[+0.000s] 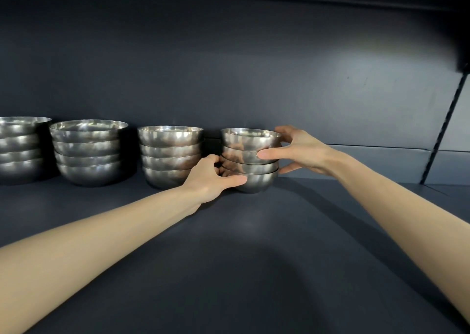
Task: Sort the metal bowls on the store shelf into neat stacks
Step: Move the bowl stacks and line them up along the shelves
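Observation:
Several stacks of shiny metal bowls stand in a row at the back of a dark shelf (241, 244). The rightmost stack (248, 143) holds several small bowls and leans slightly. My left hand (213, 178) grips its bottom bowl from the left, thumb along the front. My right hand (297, 150) holds the upper bowls from the right, thumb across the front and fingers behind the top rim. To the left stand a similar small stack (170, 155), a wider stack (89, 153) and a stack cut off by the frame edge (20, 150).
The shelf's dark back wall (229, 66) rises right behind the stacks. A slotted upright rail (442, 130) runs down at the far right. Bare shelf surface lies in front of the bowls and to the right of the rightmost stack.

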A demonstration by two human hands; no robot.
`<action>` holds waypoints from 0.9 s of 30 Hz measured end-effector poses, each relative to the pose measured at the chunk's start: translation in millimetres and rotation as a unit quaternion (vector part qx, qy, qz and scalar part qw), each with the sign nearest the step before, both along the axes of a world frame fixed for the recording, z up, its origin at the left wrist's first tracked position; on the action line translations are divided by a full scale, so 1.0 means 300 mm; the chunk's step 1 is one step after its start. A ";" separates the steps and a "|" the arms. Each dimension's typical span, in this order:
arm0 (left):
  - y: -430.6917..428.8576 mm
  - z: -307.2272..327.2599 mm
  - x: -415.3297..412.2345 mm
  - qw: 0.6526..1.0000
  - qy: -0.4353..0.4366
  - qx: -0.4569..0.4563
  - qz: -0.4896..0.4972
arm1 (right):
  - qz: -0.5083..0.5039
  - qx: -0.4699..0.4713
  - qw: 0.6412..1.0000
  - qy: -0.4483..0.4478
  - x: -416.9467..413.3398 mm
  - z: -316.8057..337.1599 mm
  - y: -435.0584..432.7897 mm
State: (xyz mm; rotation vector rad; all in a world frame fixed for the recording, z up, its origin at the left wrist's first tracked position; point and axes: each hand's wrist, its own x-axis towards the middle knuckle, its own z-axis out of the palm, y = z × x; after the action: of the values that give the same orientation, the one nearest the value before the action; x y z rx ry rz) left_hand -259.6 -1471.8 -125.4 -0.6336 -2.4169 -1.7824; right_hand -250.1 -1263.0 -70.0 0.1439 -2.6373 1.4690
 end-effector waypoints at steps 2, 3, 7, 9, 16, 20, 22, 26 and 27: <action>0.001 0.000 -0.003 1.000 0.000 -0.001 0.002 | -0.002 0.001 1.000 -0.001 -0.001 0.000 0.000; 0.001 0.000 -0.004 1.000 0.000 -0.001 0.004 | -0.003 0.001 1.000 -0.001 -0.001 0.000 0.000; -0.005 -0.002 -0.009 1.000 -0.001 -0.002 0.007 | 0.000 0.005 1.000 -0.002 -0.006 -0.002 -0.004; -0.010 -0.005 -0.012 1.000 -0.003 -0.002 0.012 | 0.000 0.007 1.000 0.000 -0.008 -0.002 -0.010; -0.015 -0.010 -0.016 1.000 -0.001 -0.010 0.021 | -0.002 0.010 1.000 -0.004 -0.005 0.002 -0.022; -0.016 -0.010 -0.016 1.000 -0.005 -0.011 0.019 | 0.001 0.007 1.000 -0.012 -0.003 0.007 -0.022; -0.017 -0.011 -0.019 1.000 -0.005 -0.015 0.019 | 0.001 0.002 1.000 -0.013 -0.004 0.007 -0.022; -0.017 -0.009 -0.018 0.999 -0.008 -0.024 0.021 | 0.002 0.002 1.000 -0.015 -0.004 0.009 -0.024; -0.018 -0.008 -0.019 0.999 -0.008 -0.026 0.021 | 0.002 0.002 1.000 -0.016 -0.004 0.009 -0.025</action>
State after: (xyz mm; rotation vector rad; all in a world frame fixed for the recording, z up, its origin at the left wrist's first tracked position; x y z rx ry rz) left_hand -265.4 -1477.1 -127.9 -0.5697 -2.4758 -1.7201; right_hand -251.2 -1270.4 -67.4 0.1267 -2.6661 1.4802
